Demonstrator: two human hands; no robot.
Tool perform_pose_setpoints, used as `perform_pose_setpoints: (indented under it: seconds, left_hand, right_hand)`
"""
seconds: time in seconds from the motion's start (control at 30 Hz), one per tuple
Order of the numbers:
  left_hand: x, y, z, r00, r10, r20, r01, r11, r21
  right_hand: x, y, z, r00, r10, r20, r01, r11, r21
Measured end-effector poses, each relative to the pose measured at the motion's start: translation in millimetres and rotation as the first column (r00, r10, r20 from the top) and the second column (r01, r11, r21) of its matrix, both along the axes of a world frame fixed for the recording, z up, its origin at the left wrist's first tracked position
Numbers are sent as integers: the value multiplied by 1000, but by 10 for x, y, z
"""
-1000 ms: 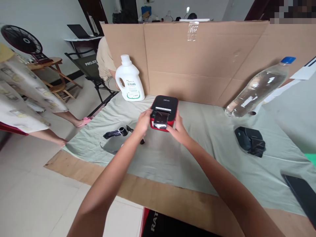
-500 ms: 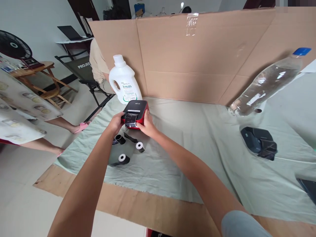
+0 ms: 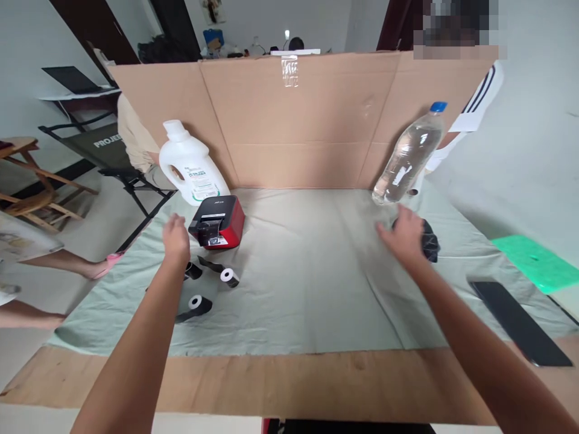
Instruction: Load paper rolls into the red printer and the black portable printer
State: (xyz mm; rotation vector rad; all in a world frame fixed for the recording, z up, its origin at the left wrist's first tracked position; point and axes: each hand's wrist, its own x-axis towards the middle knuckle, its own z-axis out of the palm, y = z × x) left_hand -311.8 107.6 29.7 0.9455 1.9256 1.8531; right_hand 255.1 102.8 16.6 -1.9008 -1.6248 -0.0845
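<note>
A red and black label printer (image 3: 230,223) stands at the left of the cloth, with dark film at its front slot. Just left of it, my left hand (image 3: 176,241) is off the printer, slightly blurred, fingers loosely apart. On the other side, my right hand (image 3: 404,235) reaches over a small black device (image 3: 430,244), thumb spread from the fingers, holding nothing. My hand hides most of that device; whether they touch I cannot tell. Small rolls lie in front of the printer: one white-ended roll (image 3: 229,277), another white-ended roll (image 3: 199,304) and a black roll (image 3: 193,271).
A white detergent jug (image 3: 194,163) and a clear bottle with a blue cap (image 3: 409,157) lean against a cardboard screen (image 3: 298,126). A flat black slab (image 3: 520,322) and a green sheet (image 3: 538,262) lie at the right. Other people are beyond the table.
Both hands have let go of the printer. My right hand has moved far right to the black device, my left hand slightly left. The view has turned right.
</note>
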Motion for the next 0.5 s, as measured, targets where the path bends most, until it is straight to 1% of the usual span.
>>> perform_pose_setpoints:
  seconds: [0.03,0.07,0.1,0.13,0.17,0.2,0.23,0.27,0.3,0.33,0.37,0.4,0.47,0.5]
  left_hand:
    - [81,-36,74,996,78,-52,-73,993,90]
    - [196,-88,153,985,146,-88,-127,973,191]
    - [350,-158,228,976,187,-111,-148,946,290]
    - [541,-242,290,965,200,-168,-121,913,390]
    - [766,-339,329,955,177,-238,-51,888,456]
    - [1018,-443,338,946,121,-299,40,877,480]
    - [1288,-550,314,938,35,-346,135,880,455]
    - [1564,-656,256,926,-61,-373,219,890,399]
    - [1836,-754,170,908,-171,-384,304,897,320]
    - [2093,-843,63,869,-317,-380,412,888,204]
    - [2326,-920,-53,824,-448,-347,505,859,91]
    - [2529,-984,-168,774,-558,-300,583,812,-6]
    - [2825,-1075,-360,659,-718,-224,703,694,-155]
    - [2916,-1105,-427,610,-766,-202,740,642,-199]
  right_hand:
    - [367,-43,21,986,-158,46,162,984,-80]
    - [663,-76,34,966,-248,70,257,945,-200]
    - [879,-99,40,957,-283,68,290,903,-318]
    - [1011,-115,42,957,-284,60,283,868,-407]
    - [1063,-130,42,965,-258,49,251,851,-461]
    - [1040,-149,44,974,-223,39,214,853,-476]
    - [951,-180,51,982,-187,34,182,868,-461]
    - [807,-226,63,987,-158,27,154,889,-432]
    - [620,-289,80,992,-129,15,124,908,-399]
    - [403,-368,100,995,-97,-16,84,924,-373]
    - [171,-459,119,997,-53,-56,30,937,-348]
    - [-66,-557,134,996,7,-91,-36,947,-319]
    - [-505,-754,140,986,105,-130,-136,954,-265]
    - [-690,-845,128,982,142,-125,-169,955,-245]
